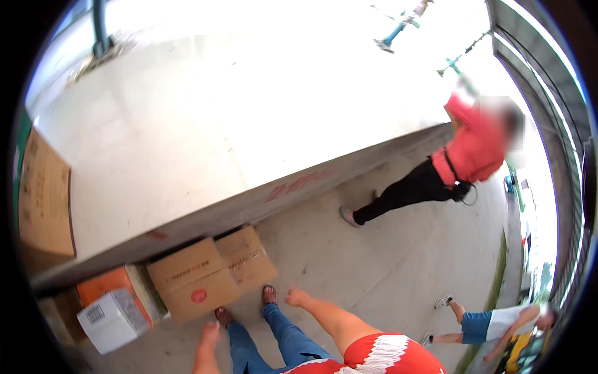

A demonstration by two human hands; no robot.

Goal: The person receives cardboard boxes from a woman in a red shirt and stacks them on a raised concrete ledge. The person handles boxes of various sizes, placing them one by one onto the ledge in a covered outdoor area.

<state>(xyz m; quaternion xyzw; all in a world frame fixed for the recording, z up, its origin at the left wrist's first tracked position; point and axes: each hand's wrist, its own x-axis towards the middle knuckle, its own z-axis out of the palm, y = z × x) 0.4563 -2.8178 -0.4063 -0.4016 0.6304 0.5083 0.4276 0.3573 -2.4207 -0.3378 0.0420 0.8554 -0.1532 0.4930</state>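
Head view: left hand [210,335] and right hand [298,298], grip unclear, near 2 brown boxes [194,277].

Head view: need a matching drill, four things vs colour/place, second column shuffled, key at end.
Things
1. White box
2. Right hand
3. Jeans
4. Platform

Colour or place
A. Blue
B. Raised, beyond the brown boxes
C. In front of an orange box
D. Right of both the camera wearer's feet

Pairs: 1-C, 2-D, 3-A, 4-B
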